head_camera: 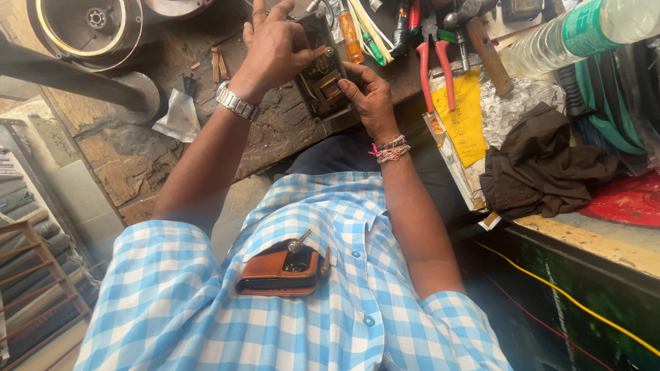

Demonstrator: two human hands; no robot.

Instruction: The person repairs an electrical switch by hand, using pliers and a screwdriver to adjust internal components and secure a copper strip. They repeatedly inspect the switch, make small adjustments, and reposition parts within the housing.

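Both my hands hold a dark, worn metal box-shaped part (322,77) with a brass-coloured middle, over the rough wooden workbench (275,134). My left hand (273,49), with a metal watch on its wrist, grips the part's left side from above, the thumb pressing on its face. The part's lower right edge rests in the curled fingers of my right hand (370,96), which has thread bands on its wrist. The part's far end is hidden behind my left hand.
Red-handled pliers (436,65), a hammer (485,42) and screwdrivers (352,36) lie just beyond the part. To the right are a yellow paper (465,118), a dark cloth (543,168) and a plastic bottle (584,29). A round metal housing (86,24) sits at the far left.
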